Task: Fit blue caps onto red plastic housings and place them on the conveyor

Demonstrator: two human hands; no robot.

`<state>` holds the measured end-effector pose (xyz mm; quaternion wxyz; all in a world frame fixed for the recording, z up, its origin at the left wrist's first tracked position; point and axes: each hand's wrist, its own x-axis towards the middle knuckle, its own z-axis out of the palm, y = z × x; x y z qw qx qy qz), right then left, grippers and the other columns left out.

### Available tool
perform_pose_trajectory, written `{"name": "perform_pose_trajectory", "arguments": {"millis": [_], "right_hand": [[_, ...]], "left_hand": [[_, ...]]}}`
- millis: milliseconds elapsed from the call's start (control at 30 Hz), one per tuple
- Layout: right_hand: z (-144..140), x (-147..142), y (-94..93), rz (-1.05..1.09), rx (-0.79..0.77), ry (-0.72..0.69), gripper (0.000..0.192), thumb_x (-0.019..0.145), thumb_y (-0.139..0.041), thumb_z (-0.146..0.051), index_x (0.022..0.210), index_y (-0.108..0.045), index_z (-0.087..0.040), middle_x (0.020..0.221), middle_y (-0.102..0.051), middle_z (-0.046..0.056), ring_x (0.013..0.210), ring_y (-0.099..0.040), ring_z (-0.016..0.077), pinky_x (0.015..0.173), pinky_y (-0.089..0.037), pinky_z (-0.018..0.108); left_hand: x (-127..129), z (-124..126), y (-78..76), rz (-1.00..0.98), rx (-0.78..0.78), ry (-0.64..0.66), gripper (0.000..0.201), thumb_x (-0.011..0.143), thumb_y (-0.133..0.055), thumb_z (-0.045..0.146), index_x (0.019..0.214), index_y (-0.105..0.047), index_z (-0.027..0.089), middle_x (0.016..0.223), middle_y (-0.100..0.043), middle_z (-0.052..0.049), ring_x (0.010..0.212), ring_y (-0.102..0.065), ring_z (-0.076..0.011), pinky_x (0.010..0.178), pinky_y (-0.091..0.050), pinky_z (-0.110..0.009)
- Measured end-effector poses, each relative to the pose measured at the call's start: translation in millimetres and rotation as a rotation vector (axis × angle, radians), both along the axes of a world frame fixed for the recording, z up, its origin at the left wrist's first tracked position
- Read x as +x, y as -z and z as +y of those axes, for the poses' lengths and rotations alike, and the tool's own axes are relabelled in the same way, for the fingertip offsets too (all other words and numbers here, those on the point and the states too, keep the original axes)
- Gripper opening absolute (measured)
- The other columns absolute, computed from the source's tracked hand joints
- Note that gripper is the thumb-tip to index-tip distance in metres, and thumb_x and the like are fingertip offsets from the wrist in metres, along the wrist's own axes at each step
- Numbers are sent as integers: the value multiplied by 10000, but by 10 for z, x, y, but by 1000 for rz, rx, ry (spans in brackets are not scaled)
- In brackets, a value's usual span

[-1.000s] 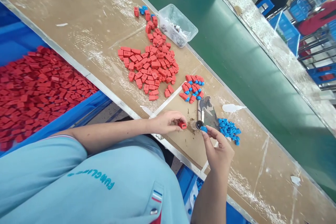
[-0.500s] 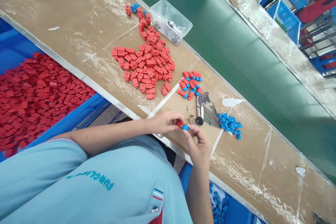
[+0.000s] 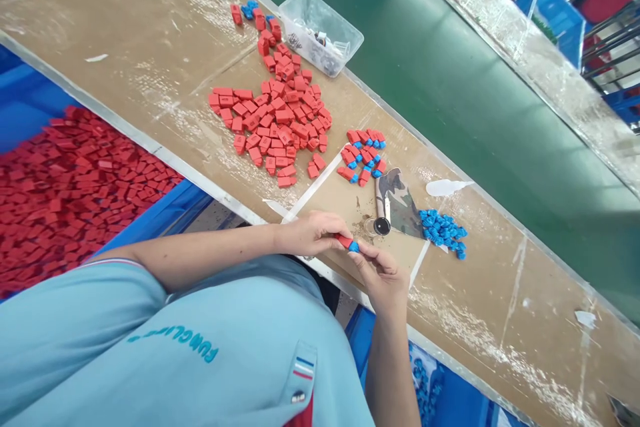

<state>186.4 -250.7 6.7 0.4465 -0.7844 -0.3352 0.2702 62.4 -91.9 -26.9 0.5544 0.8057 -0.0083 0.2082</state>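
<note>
My left hand [image 3: 317, 233] pinches a small red plastic block [image 3: 343, 240] over the table's near edge. Against the end of that block sits a blue plastic piece [image 3: 354, 247], held between the thumb and fingers of my right hand [image 3: 385, 273]. The two pieces touch; how far they fit together is hidden by my fingers. Just beyond lie red blocks with blue ends [image 3: 364, 157] in a small group. A big pile of plain red blocks [image 3: 280, 120] spreads to the left, and loose blue pieces [image 3: 444, 232] are heaped to the right.
A camouflage cloth [image 3: 400, 207] and a small round black-topped container [image 3: 381, 226] lie near my hands. Behind the red pile stands a clear plastic tub [image 3: 325, 33]. A blue bin of red blocks [image 3: 90, 180] is at left, another bin with blue pieces [image 3: 455, 393] below right.
The blue piece and red block now sit closer in line, with my right fingers pressed nearer the blue end. The view has shifted slightly.
</note>
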Motion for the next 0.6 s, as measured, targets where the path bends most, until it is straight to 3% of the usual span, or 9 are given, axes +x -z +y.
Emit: {"name": "perform_pose_trajectory", "arguments": {"millis": [200,433,600], "right_hand": [[-21,-1,7,13,17,-57,121,700,-734,-354,779,-764,-268,812,-756,29,750,-702,213,705,-572,359],[-41,-68,113,77,24,35,172,679,-746,-384,779,-765,-246,793,-753,37,745,-698,211,706,-570,349],[-115,-50,171,72,13,67,260,712,-738,-415,886,-757,-222,838,-749,53,744,-685,196,725,-559,346]], "left_hand": [[-12,18,11,1,35,88,154,905,-515,210,916,-646,129,794,-669,-93,755,-606,-163,699,-457,-227],[4,21,39,8,32,71,178,911,-521,238,896,-652,118,786,-670,-100,734,-605,-160,683,-455,-225],[23,9,6,38,-22,73,181,922,-506,238,963,-641,125,904,-689,-114,846,-625,-169,774,-471,-242]]}}
